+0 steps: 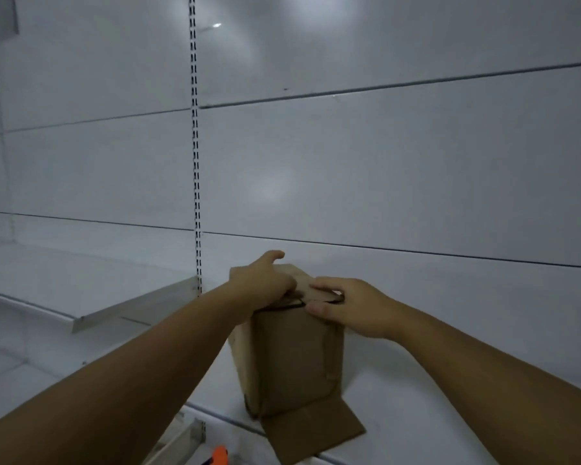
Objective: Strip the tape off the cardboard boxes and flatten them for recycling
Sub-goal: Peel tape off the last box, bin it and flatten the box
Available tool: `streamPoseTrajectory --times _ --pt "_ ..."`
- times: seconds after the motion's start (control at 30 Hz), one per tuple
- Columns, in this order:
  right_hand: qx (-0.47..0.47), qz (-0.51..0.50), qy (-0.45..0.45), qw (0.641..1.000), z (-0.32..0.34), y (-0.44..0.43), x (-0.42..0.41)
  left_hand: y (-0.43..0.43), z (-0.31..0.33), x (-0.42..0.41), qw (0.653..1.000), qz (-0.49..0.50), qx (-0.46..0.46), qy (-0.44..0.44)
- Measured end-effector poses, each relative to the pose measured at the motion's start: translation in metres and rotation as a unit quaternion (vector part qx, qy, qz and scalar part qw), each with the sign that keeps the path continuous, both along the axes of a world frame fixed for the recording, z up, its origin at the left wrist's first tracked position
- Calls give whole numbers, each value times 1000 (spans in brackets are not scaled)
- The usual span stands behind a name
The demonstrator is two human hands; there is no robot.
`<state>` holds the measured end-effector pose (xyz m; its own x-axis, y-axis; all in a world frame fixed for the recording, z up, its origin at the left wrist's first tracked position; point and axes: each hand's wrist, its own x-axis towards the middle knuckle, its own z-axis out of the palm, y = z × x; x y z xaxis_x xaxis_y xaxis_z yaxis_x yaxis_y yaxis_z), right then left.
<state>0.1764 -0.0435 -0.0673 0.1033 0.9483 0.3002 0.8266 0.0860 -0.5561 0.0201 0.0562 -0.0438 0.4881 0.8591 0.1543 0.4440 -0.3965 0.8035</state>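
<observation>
Forearms (114, 380) reach the cardboard box (296, 357) at the front edge of the shelf (450, 397): left hand (262, 280) clamps its top steady, right hand (353, 307) pinches a flap (322, 292), likely prying.

Head view, forward-down, close over shelf (416, 414)

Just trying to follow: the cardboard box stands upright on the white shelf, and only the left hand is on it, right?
No. In the head view both hands are at the top of the cardboard box: the left hand and the right hand. It does stand upright on the white shelf.
</observation>
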Motion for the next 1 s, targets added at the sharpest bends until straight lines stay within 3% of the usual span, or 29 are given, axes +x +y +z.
streamPoseTrajectory --times 0.17,0.27,0.37,0.43,0.53,0.63,0.73,0.83,0.9,1.0 --pt "72 -10 116 991 -5 -9 11 -10 2 11 993 -101 48 -33" --pt "164 -131 168 963 6 -14 22 -29 0 12 985 -161 54 -20" --pt "238 -221 232 917 31 -20 28 -50 -10 12 972 -164 161 46" --pt "307 -195 174 915 49 -29 25 -66 -16 8 948 -162 269 42" --pt "404 -86 -51 909 55 -49 6 -85 -33 -6 907 -189 372 -60" --pt "405 -63 -134 902 26 -60 5 -92 -74 -10 904 -276 327 -26" --pt "344 -122 -55 929 -7 -61 16 -96 -114 -7 915 -354 187 44" --pt "332 -150 -28 931 -23 -62 21 -92 -119 -6 952 -288 -73 -75" --pt "341 -142 -12 929 -25 -63 21 -88 -114 2 955 -241 -113 -131" --pt "340 -140 17 930 -28 -64 17 -94 -110 14 937 -279 -158 -137"
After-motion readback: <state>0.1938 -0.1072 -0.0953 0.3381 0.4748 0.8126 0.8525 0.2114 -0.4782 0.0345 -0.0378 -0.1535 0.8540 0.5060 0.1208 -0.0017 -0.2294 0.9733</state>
